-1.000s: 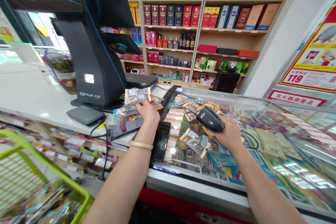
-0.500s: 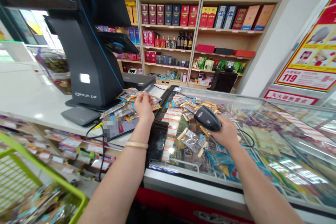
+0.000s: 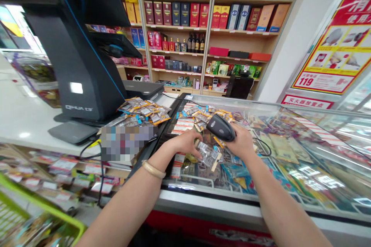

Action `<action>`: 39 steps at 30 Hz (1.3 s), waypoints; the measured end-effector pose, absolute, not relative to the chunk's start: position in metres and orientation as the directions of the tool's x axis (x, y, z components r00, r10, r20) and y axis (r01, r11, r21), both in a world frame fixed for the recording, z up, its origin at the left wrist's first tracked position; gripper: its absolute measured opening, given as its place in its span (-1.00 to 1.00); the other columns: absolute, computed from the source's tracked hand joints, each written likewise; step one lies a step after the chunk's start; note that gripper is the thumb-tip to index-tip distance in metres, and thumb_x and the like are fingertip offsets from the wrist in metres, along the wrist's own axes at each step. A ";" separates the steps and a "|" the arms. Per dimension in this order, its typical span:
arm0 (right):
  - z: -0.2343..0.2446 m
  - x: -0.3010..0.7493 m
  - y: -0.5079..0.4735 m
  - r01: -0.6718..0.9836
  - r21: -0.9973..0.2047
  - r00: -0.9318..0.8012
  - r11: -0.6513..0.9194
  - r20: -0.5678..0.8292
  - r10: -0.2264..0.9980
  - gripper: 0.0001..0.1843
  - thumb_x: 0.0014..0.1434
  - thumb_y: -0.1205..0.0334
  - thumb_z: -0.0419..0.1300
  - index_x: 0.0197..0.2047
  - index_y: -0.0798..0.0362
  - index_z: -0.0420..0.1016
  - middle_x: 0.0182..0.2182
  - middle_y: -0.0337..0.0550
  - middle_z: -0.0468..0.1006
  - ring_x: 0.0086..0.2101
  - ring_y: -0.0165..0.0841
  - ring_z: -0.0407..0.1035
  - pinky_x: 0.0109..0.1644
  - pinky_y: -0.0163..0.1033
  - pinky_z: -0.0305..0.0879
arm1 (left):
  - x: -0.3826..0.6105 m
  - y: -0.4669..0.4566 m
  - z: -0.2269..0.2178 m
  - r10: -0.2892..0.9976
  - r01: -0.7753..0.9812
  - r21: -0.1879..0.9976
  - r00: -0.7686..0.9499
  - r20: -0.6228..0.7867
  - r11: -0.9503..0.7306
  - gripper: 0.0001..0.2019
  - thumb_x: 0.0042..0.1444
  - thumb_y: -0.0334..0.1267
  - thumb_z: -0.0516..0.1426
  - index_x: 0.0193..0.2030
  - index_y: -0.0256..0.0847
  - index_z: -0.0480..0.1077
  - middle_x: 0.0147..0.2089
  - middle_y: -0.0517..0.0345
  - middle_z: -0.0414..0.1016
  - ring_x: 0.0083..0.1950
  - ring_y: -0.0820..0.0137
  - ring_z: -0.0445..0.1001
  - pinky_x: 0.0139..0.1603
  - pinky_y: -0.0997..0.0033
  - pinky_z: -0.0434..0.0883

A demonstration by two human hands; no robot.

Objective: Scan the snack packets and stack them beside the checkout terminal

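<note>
My right hand point(image 3: 240, 141) grips a black handheld barcode scanner point(image 3: 220, 127), held above the glass top of a display freezer point(image 3: 185, 170). My left hand point(image 3: 188, 142), with a pale bangle point(image 3: 153, 170) at the wrist, is at a small clear snack packet point(image 3: 208, 155) lying on the glass. Its thumb and fingers are apart and curved at the packet's left end. Behind the scanner lies a loose pile of similar orange-and-blue-edged packets point(image 3: 199, 114). Another heap of packets point(image 3: 147, 112) sits on the counter to the left.
A dark checkout terminal point(image 3: 84, 65) stands on the white counter point(image 3: 26, 119) at left. The scanner's cable point(image 3: 265, 144) loops over the glass at right. A green basket point(image 3: 62, 216) with packets is at lower left. Shelves point(image 3: 179, 29) of boxes and bottles stand behind.
My left hand has moved right, from the counter heap to the single packet on the glass. My right hand still holds the scanner. The view has shifted slightly right.
</note>
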State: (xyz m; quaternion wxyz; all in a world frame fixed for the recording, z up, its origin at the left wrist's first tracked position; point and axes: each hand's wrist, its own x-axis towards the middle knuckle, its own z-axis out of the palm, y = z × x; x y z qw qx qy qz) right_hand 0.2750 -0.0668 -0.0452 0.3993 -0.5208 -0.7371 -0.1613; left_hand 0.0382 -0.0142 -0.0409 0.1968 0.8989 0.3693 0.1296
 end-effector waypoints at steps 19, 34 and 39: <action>-0.045 0.275 -0.068 0.911 -0.168 -0.127 0.377 0.755 0.643 -0.74 0.01 0.05 0.20 -0.28 0.02 0.51 -0.39 -0.08 0.58 -0.33 -0.21 0.45 -0.26 -0.21 0.28 | 0.029 -0.001 -0.022 0.957 -0.045 0.956 -0.023 0.288 -0.289 -0.69 -0.21 -0.16 0.30 -0.34 -0.27 0.40 -0.53 0.30 0.35 -0.63 0.60 0.18 -0.67 0.58 0.21; -0.044 0.277 -0.068 0.918 -0.198 -0.106 0.345 0.714 0.692 -0.76 -0.01 0.07 0.20 -0.28 -0.01 0.51 -0.40 -0.11 0.59 -0.36 -0.22 0.46 -0.32 -0.24 0.25 | 0.029 -0.003 -0.021 0.963 -0.057 0.961 -0.020 0.270 -0.270 -0.71 -0.14 -0.20 0.30 -0.29 -0.27 0.39 -0.47 0.25 0.41 -0.61 0.57 0.28 -0.68 0.60 0.22; -0.047 0.278 -0.068 0.916 -0.179 -0.113 0.359 0.743 0.659 -0.78 -0.04 0.14 0.18 -0.29 0.00 0.51 -0.39 -0.10 0.59 -0.37 -0.21 0.46 -0.29 -0.22 0.28 | 0.028 0.001 -0.015 0.954 -0.296 0.925 -0.250 0.165 -0.238 -0.75 0.07 -0.25 0.19 -0.14 -0.18 0.26 -0.25 0.12 0.52 -0.53 0.47 0.51 -0.68 0.63 0.26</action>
